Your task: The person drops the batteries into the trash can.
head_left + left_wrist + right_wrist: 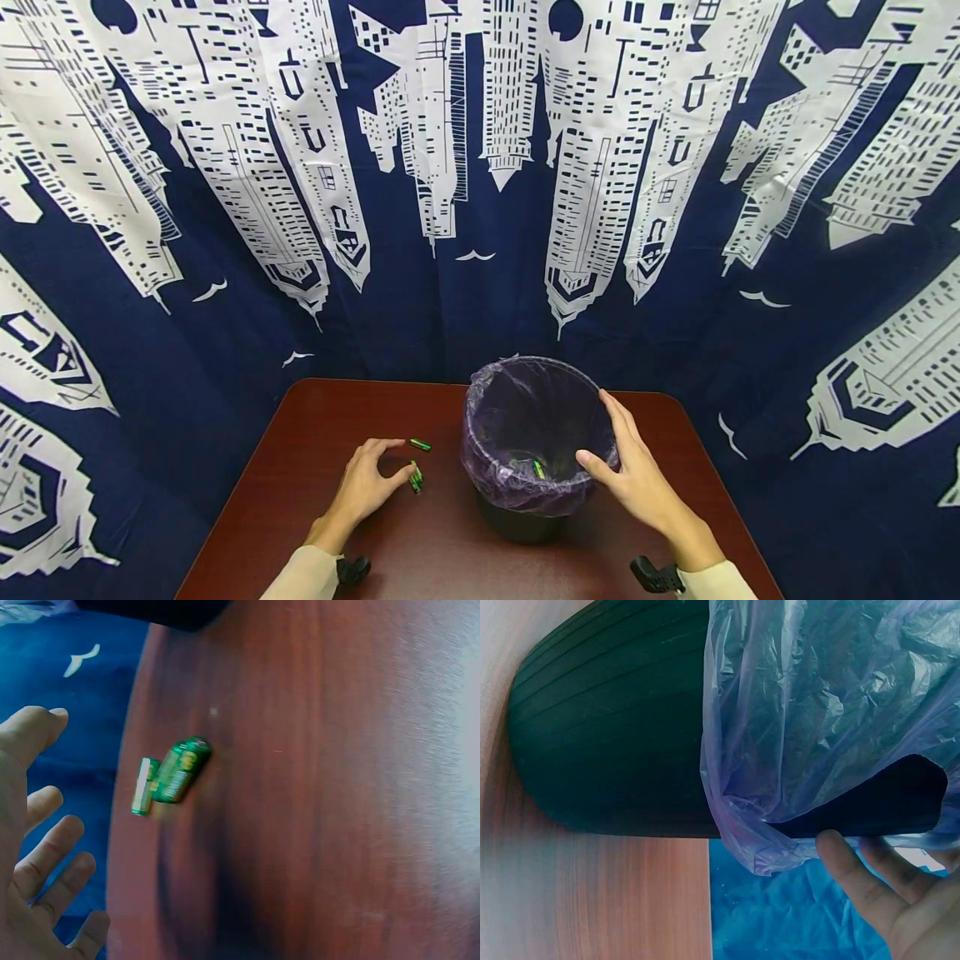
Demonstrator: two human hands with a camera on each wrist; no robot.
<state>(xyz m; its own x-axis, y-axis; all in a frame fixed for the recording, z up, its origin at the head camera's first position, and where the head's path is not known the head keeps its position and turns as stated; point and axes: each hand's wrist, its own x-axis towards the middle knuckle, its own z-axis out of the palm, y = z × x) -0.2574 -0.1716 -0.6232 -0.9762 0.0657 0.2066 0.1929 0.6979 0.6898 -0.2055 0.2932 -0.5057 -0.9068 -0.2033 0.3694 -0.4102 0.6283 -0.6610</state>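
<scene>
My left hand point(363, 486) hovers over the table with thumb and fingers spread apart, holding nothing. Beside its fingertips lies a small group of green batteries point(416, 477), and a single battery point(420, 445) lies a little farther back. In the left wrist view the grouped batteries point(180, 771) lie side by side on the wood. A dark trash bin point(521, 525) lined with a translucent purple bag point(498, 483) stands to the right. Inside it a green battery point(538, 469) is visible. At the bin's right rim is my right hand point(637, 479), its fingers extended along the edge.
The brown wooden table point(337, 408) has rounded far corners. A navy curtain point(420, 317) printed with white buildings hangs behind it and at both sides. In the right wrist view, the bag point(795, 712) bunches around the upper part of the bin.
</scene>
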